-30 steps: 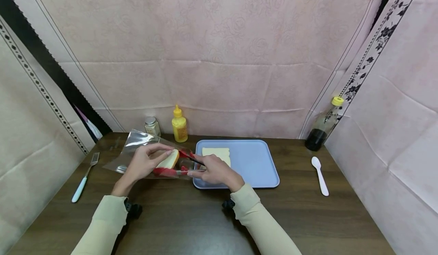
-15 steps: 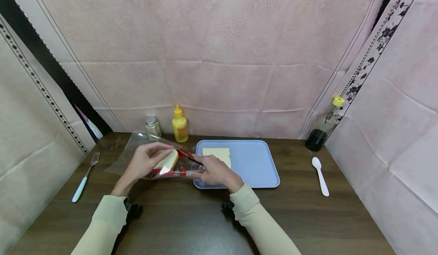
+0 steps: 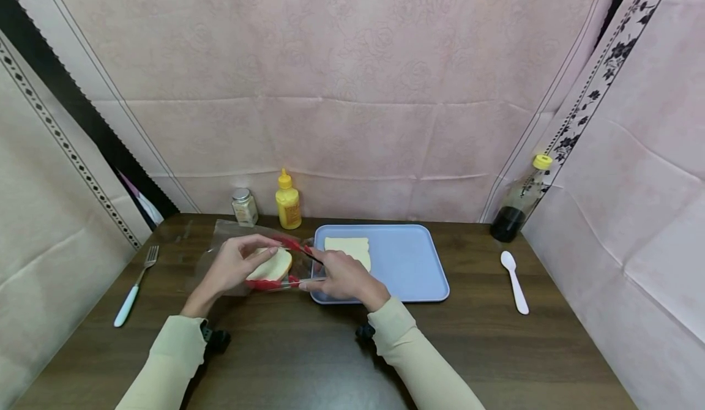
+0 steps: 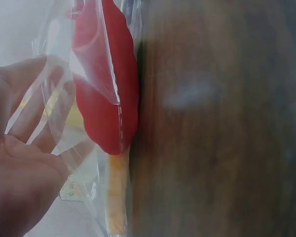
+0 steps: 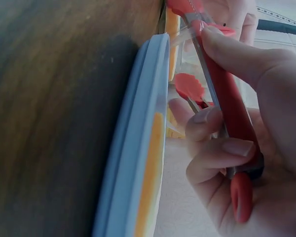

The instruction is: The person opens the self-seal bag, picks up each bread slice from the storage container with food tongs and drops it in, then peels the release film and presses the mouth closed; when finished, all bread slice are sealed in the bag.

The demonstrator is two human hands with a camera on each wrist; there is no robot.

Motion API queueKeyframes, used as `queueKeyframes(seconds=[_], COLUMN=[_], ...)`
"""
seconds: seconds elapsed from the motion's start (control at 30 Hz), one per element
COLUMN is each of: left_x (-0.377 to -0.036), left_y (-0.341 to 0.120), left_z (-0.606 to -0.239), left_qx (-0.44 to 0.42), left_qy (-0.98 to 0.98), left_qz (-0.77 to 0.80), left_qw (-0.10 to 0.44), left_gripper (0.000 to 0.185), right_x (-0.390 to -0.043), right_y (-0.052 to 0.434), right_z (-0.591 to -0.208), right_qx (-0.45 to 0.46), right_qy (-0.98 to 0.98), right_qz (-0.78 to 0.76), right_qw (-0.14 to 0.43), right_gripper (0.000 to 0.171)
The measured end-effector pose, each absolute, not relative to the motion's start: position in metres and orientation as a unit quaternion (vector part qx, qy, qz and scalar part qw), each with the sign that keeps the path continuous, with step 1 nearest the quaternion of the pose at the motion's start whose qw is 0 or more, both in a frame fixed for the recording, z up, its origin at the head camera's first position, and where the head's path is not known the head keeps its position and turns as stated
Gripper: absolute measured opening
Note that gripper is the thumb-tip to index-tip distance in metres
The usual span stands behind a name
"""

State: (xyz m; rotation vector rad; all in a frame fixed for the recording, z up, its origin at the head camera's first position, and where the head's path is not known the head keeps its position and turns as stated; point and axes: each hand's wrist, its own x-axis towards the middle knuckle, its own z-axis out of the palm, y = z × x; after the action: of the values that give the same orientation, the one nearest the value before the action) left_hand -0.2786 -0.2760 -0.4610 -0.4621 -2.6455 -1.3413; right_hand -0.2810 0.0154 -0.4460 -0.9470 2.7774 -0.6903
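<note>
Keep the bread slice (image 3: 273, 266) centred between the red heads (image 3: 263, 284) of the tongs (image 5: 229, 101), one at the near edge, one at the far, inside the clear bag (image 3: 224, 231), over the left part of the bench (image 3: 292, 361) and just left of the tray (image 3: 407, 263). Looks roughly flat; probably best kept so, to spare the soft crumb from folding. Squeeze with the right hand (image 3: 349, 277), clamped on the tongs, thumb on a red handle and fingers curled round, only hard enough to prevent slipping; likely to dent under more. With the left hand (image 3: 234, 266), apparently pinched on the bag at the far side of the slice, hold the plastic clear of the red heads, to avoid trapping a fold against the crust. For any pull, follow the line of the tongs rather than upward, to lessen snagging. Mind the second bread slice (image 3: 348, 249) at the tray's left end, near the right hand. Leave alone the shaker jar (image 3: 245, 207) and yellow bottle (image 3: 289, 205), beyond the bag on the far side, and the fork (image 3: 134, 287), farther left
</note>
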Motion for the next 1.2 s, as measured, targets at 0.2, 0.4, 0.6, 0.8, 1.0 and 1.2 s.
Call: queueKeyframes(seconds=[0.2, 0.4, 0.6, 0.8, 1.0, 1.2], left_x=[-0.279, -0.277, -0.278, -0.28, -0.28, -0.279], left_y=[-0.276, -0.277, -0.278, -0.28, -0.281, -0.281], left_z=[-0.461, -0.459, -0.459, -0.459, -0.458, -0.458], left_qx=[-0.157, -0.156, -0.152, -0.154, -0.158, -0.153], left_qy=[-0.873, -0.874, -0.878, -0.872, -0.869, -0.867], left_qz=[-0.456, -0.455, -0.448, -0.458, -0.465, -0.47], left_qw=[0.072, 0.07, 0.065, 0.073, 0.07, 0.067], left_gripper=[0.022, 0.023, 0.023, 0.023, 0.024, 0.025], right_x=[-0.281, -0.286, -0.291, -0.29, -0.292, -0.293], right_y=[0.016, 0.023, 0.026, 0.028, 0.029, 0.029], right_z=[-0.447, -0.451, -0.453, -0.452, -0.454, -0.454], right_qx=[-0.319, -0.347, -0.369, -0.366, -0.349, -0.35], right_qy=[0.912, 0.878, 0.856, 0.85, 0.856, 0.852], right_qz=[-0.248, -0.317, -0.348, -0.363, -0.365, -0.371], right_qw=[0.064, 0.09, 0.096, 0.106, 0.111, 0.114], right_gripper=[0.086, 0.084, 0.073, 0.071, 0.07, 0.062])
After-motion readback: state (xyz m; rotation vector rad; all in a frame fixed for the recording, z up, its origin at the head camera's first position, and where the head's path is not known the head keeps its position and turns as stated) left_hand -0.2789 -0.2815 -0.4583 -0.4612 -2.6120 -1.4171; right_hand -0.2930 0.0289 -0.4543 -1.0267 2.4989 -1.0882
